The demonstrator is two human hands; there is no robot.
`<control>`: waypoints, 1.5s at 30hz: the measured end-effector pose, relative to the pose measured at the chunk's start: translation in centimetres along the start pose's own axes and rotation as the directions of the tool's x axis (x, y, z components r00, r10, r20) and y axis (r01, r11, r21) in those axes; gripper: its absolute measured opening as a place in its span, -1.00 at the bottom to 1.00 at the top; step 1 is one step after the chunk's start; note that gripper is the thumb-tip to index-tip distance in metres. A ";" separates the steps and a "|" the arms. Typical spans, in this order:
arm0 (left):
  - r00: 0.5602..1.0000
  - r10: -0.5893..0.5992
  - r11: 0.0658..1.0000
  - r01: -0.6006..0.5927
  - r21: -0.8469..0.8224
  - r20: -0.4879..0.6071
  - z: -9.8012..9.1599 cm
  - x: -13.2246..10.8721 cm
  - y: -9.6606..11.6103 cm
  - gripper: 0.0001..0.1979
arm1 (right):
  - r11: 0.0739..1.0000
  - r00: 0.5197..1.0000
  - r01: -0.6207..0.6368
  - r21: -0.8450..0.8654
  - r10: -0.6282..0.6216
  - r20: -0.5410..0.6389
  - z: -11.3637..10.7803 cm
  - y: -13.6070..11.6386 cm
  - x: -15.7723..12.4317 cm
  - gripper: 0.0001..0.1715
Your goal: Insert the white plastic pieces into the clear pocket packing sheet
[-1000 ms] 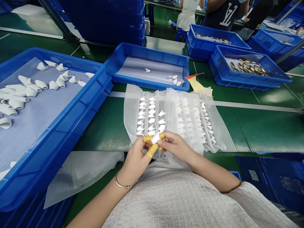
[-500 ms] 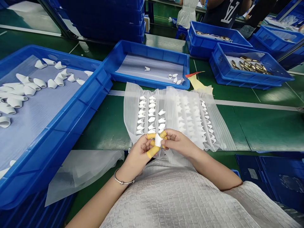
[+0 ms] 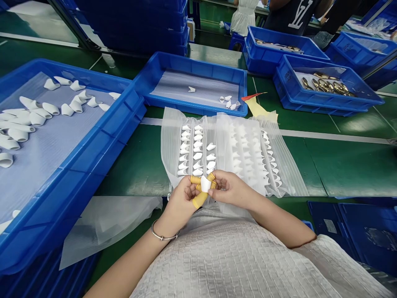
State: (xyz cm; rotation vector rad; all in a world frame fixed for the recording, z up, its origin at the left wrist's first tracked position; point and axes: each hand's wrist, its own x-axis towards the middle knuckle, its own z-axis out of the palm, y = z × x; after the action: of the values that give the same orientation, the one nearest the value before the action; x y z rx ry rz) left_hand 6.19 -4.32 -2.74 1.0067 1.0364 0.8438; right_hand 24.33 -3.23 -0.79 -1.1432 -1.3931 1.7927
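Note:
Close to my body, a small white hollow piece with a slanted, curved rim [image 3: 205, 184] is pinched between both hands. My left hand [image 3: 188, 194], in yellow finger cots, is closed on its left side. From the right, my right hand [image 3: 228, 187] grips the same piece, with yellow cots on some fingertips. Just beyond the hands lies a translucent foam sheet [image 3: 168, 142] with similar white pieces [image 3: 197, 156] set in rows. Part of the sheet is folded over several rows, which show faintly through it.
A large blue tray [image 3: 102, 155] with loose white pieces stands at left. Behind the sheet is another blue tray [image 3: 198, 108] holding several pieces. Blue bins [image 3: 328, 105] with shiny gold-coloured parts stand at back right. People [image 3: 297, 18] are across the bench. Yellow paper [image 3: 260, 111] lies beyond the sheet.
Both hands have shifted very slightly left with the white piece, which has turned a little between the fingers. The trays and rows stay as they were.

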 end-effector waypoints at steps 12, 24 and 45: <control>1.000 0.014 1.000 -0.014 -0.001 0.021 -0.2 -0.1 -0.4 -0.73 | 0.998 0.999 -0.017 0.059 0.015 0.031 0.1 0.0 0.0 -0.84; 1.000 0.014 1.000 -0.014 -0.004 -0.001 -0.1 -0.1 -0.1 -0.70 | 0.997 0.999 -0.027 0.073 0.025 0.028 0.2 0.2 0.2 -0.81; 1.000 0.004 0.998 -0.002 0.058 -0.022 -0.4 -0.3 -0.7 -0.73 | 0.990 0.984 0.049 -0.128 -0.070 -0.161 0.2 0.9 0.2 -0.74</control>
State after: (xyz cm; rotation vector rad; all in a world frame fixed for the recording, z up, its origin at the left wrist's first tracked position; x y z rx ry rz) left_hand 5.78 -4.68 -3.38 1.0500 1.0832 0.8330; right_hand 24.15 -3.39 -1.68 -1.2701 -1.4401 1.5503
